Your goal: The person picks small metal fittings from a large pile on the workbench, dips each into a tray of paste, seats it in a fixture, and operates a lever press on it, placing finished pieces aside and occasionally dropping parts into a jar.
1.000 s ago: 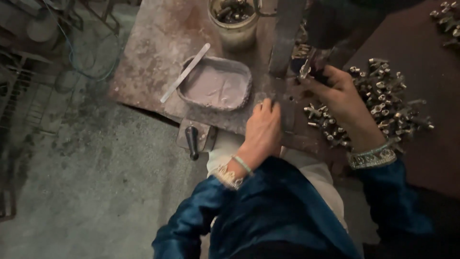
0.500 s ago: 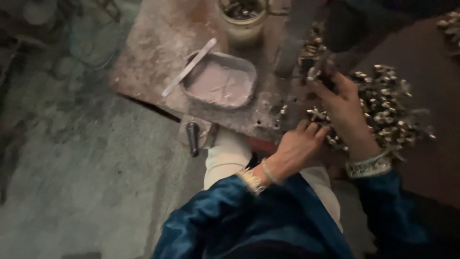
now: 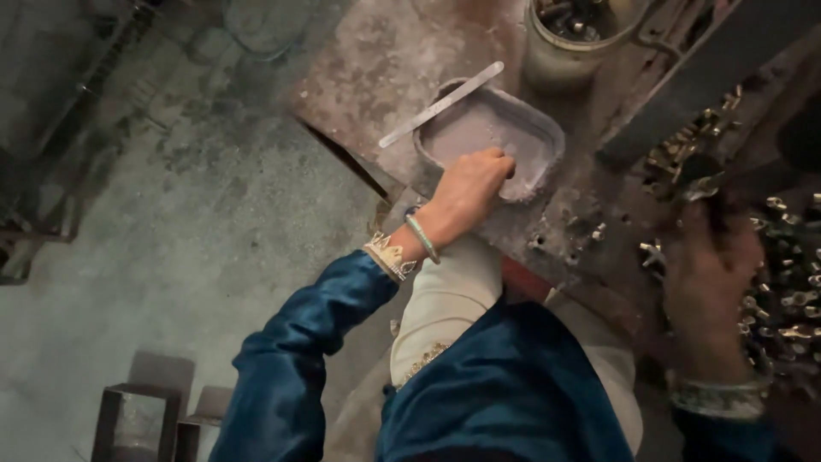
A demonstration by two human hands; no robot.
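beside the tray (image 3: 547,137), a flat metal strip (image 3: 442,103) (pot (image 3: 564,51) behind)

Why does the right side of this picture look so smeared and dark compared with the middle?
In the head view the right hand is motion-blurred over the heap of small metal parts, in dim light. The left hand at the shallow tray is sharper and better lit. The corners fall into shadow, and the flat stick catches a pale glint.

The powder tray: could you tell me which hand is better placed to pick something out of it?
Left, most likely. The left hand already reaches into the powder tray, fingertips at the pale powder. The right hand, blurred, is over the pile of small metal parts well to the side.
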